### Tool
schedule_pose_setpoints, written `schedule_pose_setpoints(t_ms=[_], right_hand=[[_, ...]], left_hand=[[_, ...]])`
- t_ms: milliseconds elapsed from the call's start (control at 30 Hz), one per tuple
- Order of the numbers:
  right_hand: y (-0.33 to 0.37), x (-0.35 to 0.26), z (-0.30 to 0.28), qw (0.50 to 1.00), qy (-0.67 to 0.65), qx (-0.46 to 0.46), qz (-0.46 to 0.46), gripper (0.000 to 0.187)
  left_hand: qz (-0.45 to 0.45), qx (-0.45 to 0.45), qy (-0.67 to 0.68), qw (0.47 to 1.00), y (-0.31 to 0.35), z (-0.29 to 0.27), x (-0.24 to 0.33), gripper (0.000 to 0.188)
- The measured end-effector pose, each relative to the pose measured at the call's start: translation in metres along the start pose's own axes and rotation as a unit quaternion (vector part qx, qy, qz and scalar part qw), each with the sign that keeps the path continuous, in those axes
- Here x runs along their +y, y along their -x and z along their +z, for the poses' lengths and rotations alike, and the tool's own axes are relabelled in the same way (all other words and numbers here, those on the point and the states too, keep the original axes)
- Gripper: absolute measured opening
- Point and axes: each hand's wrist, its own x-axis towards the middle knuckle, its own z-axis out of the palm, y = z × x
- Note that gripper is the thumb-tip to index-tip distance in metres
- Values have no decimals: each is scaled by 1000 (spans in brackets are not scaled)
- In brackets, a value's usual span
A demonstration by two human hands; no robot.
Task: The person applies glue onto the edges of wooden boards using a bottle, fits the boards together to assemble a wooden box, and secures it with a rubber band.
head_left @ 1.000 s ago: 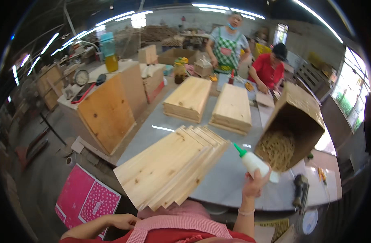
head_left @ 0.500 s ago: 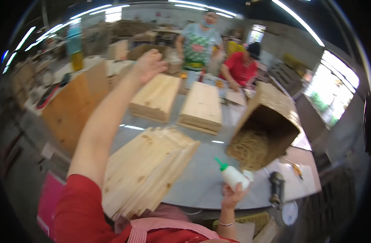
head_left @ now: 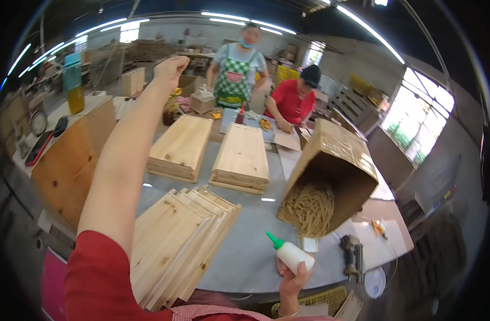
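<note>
My right hand [head_left: 294, 281] is wrapped round a white glue bottle [head_left: 294, 255], its green nozzle tipped up to the left. My left hand [head_left: 170, 72] is raised high at arm's length, beyond the wooden boards. Its fingers look curled, and whatever they may hold is hidden. Below that arm lies a fanned stack of pale wooden boards [head_left: 173, 235] near the table's front edge. Behind it stand a left stack of boards [head_left: 182, 142] and a right stack of boards [head_left: 240, 152], both squared up.
A cardboard box [head_left: 330, 160] lies on its side at the right, with thin brown strips [head_left: 312, 208] inside. To its right are a dark metal tool [head_left: 352, 258] and orange-handled pliers [head_left: 379, 229]. Two people stand or work across the grey table [head_left: 245, 224]. A tall bottle [head_left: 74, 85] stands far left.
My left hand's fingers, stretched out earlier, now look curled. The view has shifted, so the table's things sit further left. The glue bottle stays in my right hand.
</note>
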Motion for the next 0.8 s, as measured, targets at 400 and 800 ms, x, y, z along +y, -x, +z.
schedule_pose_setpoints(t_ms=[400,800], right_hand=[[15,25,12,1000,-7,-2,23,51],[47,35,28,992,-34,-41,114,45]], left_hand=[[-68,-182,-612,766,361,-123,45,13],[-82,-48,-655,750,529,-175,85,11]])
